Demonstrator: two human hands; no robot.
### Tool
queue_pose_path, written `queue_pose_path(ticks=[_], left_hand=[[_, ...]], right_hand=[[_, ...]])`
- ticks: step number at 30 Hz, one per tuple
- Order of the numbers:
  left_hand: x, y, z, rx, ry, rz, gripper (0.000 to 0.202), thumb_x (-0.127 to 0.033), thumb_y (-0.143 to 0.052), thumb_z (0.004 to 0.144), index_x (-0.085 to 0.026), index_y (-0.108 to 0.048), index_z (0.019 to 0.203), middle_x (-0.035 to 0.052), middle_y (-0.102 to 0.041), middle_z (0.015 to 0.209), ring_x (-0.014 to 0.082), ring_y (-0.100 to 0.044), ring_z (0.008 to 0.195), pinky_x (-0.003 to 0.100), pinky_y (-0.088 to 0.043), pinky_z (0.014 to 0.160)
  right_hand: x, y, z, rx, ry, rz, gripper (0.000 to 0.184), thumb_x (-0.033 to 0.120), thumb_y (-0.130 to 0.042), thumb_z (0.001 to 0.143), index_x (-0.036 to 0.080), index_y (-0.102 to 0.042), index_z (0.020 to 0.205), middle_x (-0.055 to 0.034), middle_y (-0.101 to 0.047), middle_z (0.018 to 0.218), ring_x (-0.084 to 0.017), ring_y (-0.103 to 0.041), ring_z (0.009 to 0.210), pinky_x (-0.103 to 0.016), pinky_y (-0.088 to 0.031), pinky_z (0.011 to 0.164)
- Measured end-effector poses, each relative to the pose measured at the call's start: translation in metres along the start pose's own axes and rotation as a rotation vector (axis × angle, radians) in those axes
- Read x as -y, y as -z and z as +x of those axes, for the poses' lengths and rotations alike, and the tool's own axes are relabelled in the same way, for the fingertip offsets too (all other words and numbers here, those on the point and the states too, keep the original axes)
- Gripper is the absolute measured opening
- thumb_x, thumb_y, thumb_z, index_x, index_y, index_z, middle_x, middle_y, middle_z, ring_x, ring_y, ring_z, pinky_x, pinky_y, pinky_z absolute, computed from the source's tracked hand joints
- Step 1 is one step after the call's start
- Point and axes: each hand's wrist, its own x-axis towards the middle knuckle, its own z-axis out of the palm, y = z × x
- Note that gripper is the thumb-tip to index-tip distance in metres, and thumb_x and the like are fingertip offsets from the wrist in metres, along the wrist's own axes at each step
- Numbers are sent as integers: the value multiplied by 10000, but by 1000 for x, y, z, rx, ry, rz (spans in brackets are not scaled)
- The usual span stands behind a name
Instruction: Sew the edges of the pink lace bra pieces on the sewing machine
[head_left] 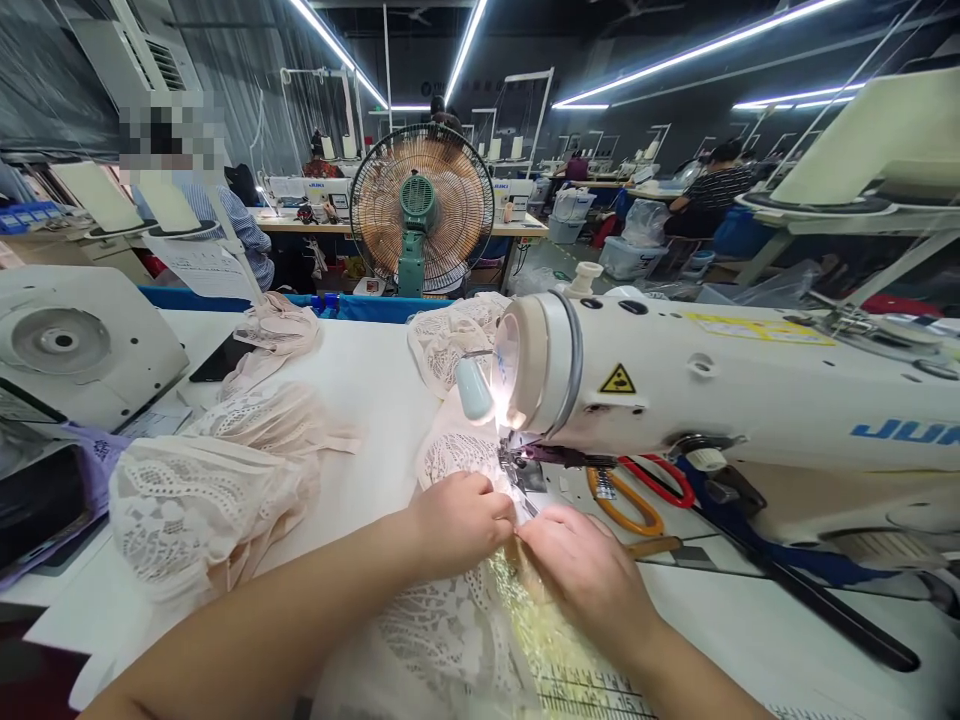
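Note:
A pale pink lace bra piece lies under both hands and runs up to the needle area of a white sewing machine. My left hand is closed, its fingertips pinching the lace fabric just in front of the presser foot. Close beside it, my right hand is closed with thumb and finger at the fabric's edge. The lamp lights the stitching spot. More of the lace extends behind the machine head. A yellowish transparent strip and a printed ruler scale show below the right hand.
Lace bra pieces are heaped on the left of the white table. Scissors with orange and red handles lie under the machine arm. A large fan stands beyond the table; a co-worker in a striped shirt sits left.

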Motion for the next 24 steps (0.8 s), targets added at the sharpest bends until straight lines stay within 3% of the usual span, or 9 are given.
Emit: queue_pose_path(ticks=[4,8,17,24], left_hand=[[5,2,1,-49,-21,-15,172,-115,-459,855,-169,-583,748,18,-623,918,174,-491,869,314,-389,804],[7,4,1,-69,-29,-23,144,-99,-468,833,-161,-594,800,38,-625,873,175,-504,885,324,-383,827],[8,-4,-2,-76,-11,-44,188,-164,-430,875,-163,-617,876,40,-626,943,191,-495,924,354,-348,873],[7,5,-1,-38,42,-91,192,-206,-459,864,-155,-610,971,51,-625,910,195,-515,907,353,-355,891]], right_hand=[[0,0,0,84,-31,13,280,154,-337,902,197,-595,802,-10,-581,689,-156,-502,742,-284,-346,638],[0,0,0,114,-30,18,284,129,-327,896,189,-604,879,-19,-591,728,-158,-503,758,-281,-356,648],[-2,0,-2,98,3,29,225,113,-380,866,170,-593,913,-26,-600,743,-173,-501,766,-286,-369,634],[-4,6,-8,-19,53,41,187,109,-457,837,185,-586,948,-33,-642,803,-183,-542,829,-312,-429,727]])
